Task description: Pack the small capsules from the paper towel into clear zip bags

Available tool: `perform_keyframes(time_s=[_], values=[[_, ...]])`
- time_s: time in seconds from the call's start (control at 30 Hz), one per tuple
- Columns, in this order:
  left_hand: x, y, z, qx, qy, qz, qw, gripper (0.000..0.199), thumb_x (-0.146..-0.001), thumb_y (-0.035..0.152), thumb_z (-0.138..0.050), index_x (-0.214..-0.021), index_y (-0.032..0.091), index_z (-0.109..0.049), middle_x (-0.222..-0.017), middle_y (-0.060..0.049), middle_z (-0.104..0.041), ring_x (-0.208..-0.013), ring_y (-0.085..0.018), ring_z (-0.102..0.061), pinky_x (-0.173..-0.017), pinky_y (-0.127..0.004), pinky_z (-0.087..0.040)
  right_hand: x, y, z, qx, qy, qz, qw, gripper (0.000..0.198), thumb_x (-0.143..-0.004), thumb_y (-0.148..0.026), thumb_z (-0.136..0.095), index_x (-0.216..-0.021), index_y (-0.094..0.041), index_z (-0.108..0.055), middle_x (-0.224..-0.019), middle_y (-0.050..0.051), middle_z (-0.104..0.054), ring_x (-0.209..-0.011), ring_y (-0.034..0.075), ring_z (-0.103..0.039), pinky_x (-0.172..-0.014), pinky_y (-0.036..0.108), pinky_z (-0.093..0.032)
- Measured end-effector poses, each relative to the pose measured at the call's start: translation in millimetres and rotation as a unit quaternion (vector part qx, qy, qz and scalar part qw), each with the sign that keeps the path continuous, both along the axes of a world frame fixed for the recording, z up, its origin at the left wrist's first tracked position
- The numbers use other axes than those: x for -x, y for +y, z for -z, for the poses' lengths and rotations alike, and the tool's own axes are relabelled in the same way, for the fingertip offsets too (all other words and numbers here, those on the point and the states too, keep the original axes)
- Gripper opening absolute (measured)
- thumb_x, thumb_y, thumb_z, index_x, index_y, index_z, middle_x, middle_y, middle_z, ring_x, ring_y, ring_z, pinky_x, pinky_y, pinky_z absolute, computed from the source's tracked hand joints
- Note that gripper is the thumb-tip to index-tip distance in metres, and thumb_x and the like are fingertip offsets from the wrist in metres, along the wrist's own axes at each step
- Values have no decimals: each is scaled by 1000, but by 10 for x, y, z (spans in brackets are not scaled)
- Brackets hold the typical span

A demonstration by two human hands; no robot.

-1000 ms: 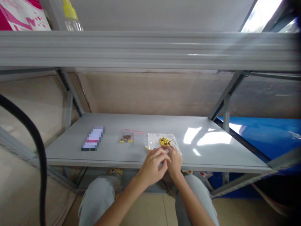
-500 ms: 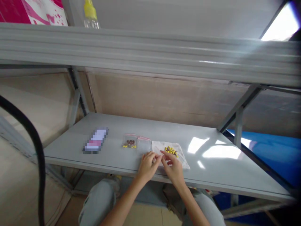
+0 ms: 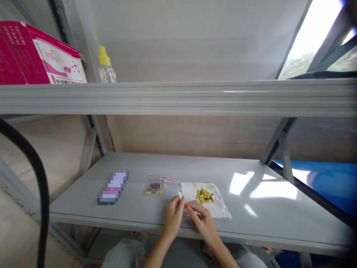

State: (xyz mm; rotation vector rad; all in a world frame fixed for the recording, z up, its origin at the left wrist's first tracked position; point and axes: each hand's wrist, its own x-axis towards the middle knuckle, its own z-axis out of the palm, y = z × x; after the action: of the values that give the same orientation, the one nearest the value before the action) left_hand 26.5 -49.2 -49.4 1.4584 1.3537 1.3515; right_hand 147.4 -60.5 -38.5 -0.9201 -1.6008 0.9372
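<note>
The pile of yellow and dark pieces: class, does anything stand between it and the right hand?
Nothing visible does. The right hand is just on the near side of the pile, which lies uncovered on the white sheet.
</note>
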Motion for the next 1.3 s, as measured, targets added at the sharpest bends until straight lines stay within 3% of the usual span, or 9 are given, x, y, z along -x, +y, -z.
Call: perform_keyframes(time_s=[0.23,0.47,0.8,1.3], values=[[25,15,41,3,5,41,999,40,-84,51,-43,-64,17,-46,-62,1,-45,-64,-13,-44,-60,-23,-35,-27,58,89,81,41,-23,996,33,-79,-47,-58,-94,-21,-71,-78,7,-67,-63,18,-59,-40,21,-41],[51,29,53,10,-6,67,998,40,-84,50,-44,-64,16,-47,-60,2,-44,-62,-12,-43,-60,-22,-34,-80,143,174,136,67,-54,987,39,-76,-52,-60,-87,-16,-73,-65,5,-63,-51,13,-52,-34,17,-38],[56,19,-3,-7,17,70,997,39,-82,47,-49,-58,17,-44,-57,3,-42,-60,-11,-41,-61,-22,-33,-82,155,209,149,92,-31,984,39,-72,-51,-65,-83,-14,-68,-57,2,-56,-50,12,-50,-33,17,-40],[51,12,25,2,11,64,998,39,-81,48,-48,-59,17,-44,-57,3,-41,-59,-11,-40,-58,-22,-32,-98,137,197,163,60,-57,983,42,-74,-53,-62,-70,-12,-66,-55,2,-57,-45,8,-45,-37,17,-38]])
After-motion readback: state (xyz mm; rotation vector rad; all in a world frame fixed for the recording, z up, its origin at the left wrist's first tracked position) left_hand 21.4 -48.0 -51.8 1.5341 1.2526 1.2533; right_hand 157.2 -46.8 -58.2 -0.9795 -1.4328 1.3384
